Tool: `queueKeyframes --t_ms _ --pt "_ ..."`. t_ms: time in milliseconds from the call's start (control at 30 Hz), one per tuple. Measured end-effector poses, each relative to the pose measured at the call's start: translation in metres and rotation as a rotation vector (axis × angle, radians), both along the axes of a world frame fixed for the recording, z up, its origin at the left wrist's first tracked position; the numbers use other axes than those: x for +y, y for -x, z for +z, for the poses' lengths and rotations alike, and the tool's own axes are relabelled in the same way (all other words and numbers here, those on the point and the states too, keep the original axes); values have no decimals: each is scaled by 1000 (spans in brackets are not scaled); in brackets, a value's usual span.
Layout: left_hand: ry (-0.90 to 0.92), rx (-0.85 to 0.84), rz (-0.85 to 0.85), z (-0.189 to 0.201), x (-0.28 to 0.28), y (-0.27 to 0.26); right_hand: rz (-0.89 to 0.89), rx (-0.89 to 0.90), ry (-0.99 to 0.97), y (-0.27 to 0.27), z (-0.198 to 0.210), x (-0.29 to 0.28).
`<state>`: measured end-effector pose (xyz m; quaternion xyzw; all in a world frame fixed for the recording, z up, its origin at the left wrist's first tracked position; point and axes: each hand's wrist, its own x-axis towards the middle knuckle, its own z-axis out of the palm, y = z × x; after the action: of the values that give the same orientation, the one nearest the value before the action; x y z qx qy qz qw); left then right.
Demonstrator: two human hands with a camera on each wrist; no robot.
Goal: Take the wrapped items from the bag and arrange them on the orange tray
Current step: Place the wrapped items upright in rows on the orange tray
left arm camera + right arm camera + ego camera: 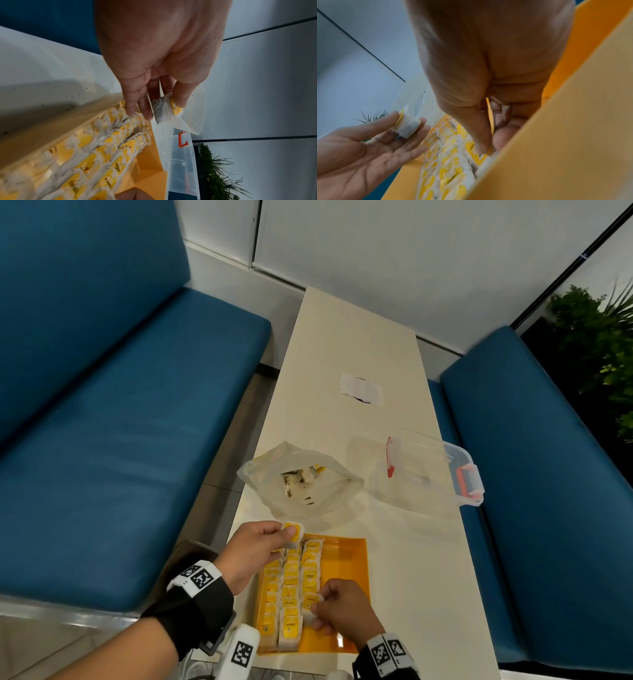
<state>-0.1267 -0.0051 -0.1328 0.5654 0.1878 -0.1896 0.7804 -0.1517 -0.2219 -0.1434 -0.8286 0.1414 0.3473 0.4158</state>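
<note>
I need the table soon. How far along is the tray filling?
Done: three rows of wrapped items fill the left part of the orange tray. In hand: the left hand pinches one packet at the tray's far end; the right hand grips another packet in the third row. Left: the bag still holds some, and the tray's right side is bare.

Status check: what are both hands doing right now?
Left hand pinches one packet. Right hand pinches a packet in the orange tray. Bag open, path unobstructed.

We are looking at a café or canteen booth: blue padded benches (pixel 113 392) are flanking a narrow cream table (pixel 346 344), with white wall panels (pixel 411 244) and a potted plant (pixel 599 337) beside.
</note>
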Motion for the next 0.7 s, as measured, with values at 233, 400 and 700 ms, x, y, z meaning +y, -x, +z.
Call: queueKeyframes --t_ms 233,400,700 --pt "0 -5 -13 0 0 1 -42 -84 71 -3 -7 10" --pt "-10 -18 -31 0 -1 1 -41 -138 127 -5 -9 15" --pt "-62 -64 -117 2 2 2 46 -356 188 -11 17 11"
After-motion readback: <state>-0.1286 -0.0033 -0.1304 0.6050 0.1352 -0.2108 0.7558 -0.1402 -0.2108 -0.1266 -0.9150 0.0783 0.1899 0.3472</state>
